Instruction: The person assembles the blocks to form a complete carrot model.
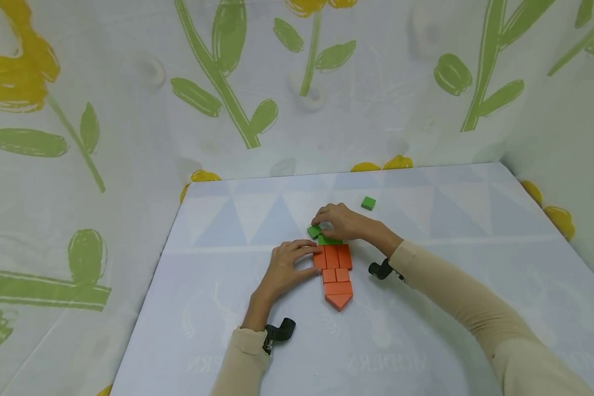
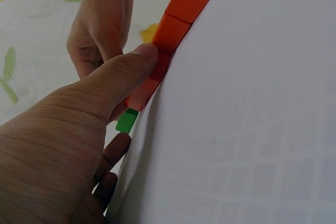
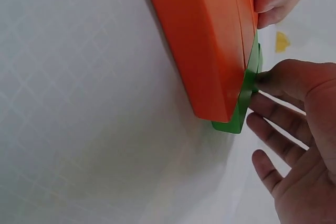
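Flat orange blocks (image 1: pixel 337 289) lie in a column that ends in a point toward me. At its far end sits a green block (image 1: pixel 329 241), touching the orange ones. My right hand (image 1: pixel 344 221) reaches over there and pinches a small green block (image 1: pixel 314 231) at the left corner, between thumb and fingers. My left hand (image 1: pixel 283 270) rests at the column's left side, thumb and forefinger spread, their tips touching the orange blocks. In the left wrist view the thumb (image 2: pixel 123 72) lies against the orange row. The right fingers partly hide the green pieces.
A loose green block (image 1: pixel 368 203) lies beyond my right hand, toward the table's far edge. The pale patterned table (image 1: pixel 416 330) stretches around the blocks. A flower-print cloth (image 1: pixel 366 121) rises behind and beside it.
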Available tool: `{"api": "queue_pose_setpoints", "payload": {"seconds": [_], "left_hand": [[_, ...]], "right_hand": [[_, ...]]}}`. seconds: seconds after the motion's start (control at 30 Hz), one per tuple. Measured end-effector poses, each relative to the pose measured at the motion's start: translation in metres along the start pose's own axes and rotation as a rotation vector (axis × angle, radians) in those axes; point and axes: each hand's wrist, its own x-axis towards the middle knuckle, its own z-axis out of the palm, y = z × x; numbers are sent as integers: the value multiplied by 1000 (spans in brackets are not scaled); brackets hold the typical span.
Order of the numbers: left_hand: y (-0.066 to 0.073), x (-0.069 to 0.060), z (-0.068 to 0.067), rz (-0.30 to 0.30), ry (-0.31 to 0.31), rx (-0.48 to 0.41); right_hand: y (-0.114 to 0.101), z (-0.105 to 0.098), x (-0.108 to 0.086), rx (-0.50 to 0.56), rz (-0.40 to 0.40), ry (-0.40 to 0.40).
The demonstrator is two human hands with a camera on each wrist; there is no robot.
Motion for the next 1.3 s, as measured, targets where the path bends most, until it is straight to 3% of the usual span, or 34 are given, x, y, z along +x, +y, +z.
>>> {"api": "queue_pose_setpoints", "payload": {"seconds": [0.1,0.2,0.33,0.43,0.6,0.7,1.03,1.3], "left_hand": [[-1,0,1,-5,0,4],[-1,0,2,-11,-1,11],[-2,1,3,-12,0,16],[-1,2,2,-17,-6,16],[-1,2,2,-18,-15,17],[-1,1,3,-5,-7,19],[2,1,-1,-20,-15,4],[1,0,1,7,5,11]], "right_hand": [[2,1,-3,13,5,28],[7,-1,-8,-3,38,106],[22,-8,-19,-59,153,269],[38,-15,-29,-80,285,351],[67,-19,-46,-61,489,344],[78,-19,-55,-30,552,314],[86,-16,-66,77,564,325],[70,-14,-70,154,533,362]]}}
